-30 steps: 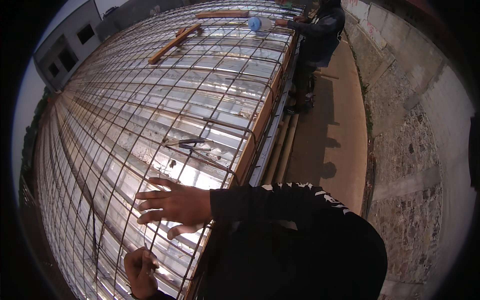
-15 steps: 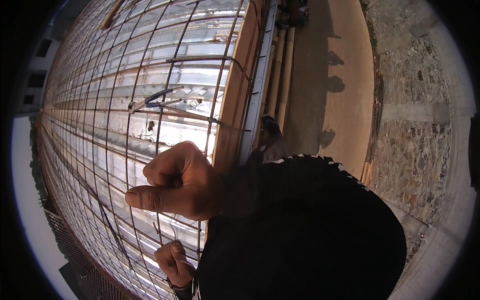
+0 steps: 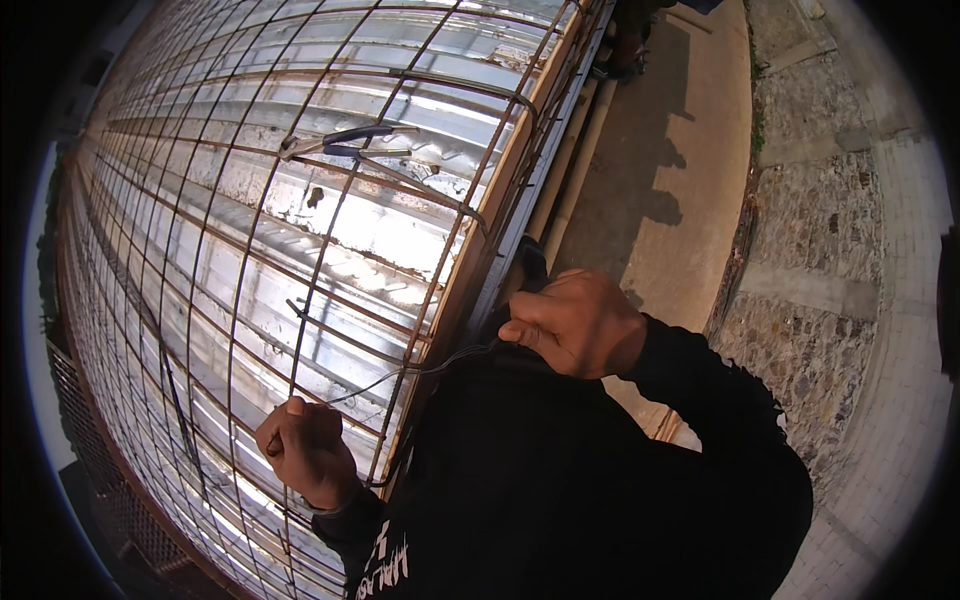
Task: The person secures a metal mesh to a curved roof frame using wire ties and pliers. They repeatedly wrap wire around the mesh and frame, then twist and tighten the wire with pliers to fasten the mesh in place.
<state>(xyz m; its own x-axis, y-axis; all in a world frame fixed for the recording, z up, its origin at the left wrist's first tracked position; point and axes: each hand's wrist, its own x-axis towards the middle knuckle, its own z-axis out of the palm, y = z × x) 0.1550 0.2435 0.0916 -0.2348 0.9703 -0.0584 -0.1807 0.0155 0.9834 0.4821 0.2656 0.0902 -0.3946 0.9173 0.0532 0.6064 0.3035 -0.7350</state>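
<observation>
A thin, slightly curved metal wire (image 3: 455, 357) runs between my two hands, above the edge of the steel mesh (image 3: 240, 270). My left hand (image 3: 308, 455) is closed on one end of it, over the mesh. Out past the board edge, my right hand (image 3: 580, 322) pinches the other end between thumb and fingers. A pair of pliers (image 3: 350, 142) with blue-and-dark handles lies on the mesh, farther off than both hands, its handles spread. Short bent bars (image 3: 365, 350) reach from the mesh toward the edge, close to the wire.
Corrugated metal decking (image 3: 350, 225) lies under the mesh. A wooden edge board (image 3: 500, 190) borders it on the right. Beyond and below runs a brown ground strip (image 3: 700, 120) with shadows, then a stone wall (image 3: 820, 210). A person (image 3: 628, 45) is at the far end.
My right hand has swung right, off the mesh and past the edge. My left hand has risen in view, and the wire now spans between them. The whole view has shifted.
</observation>
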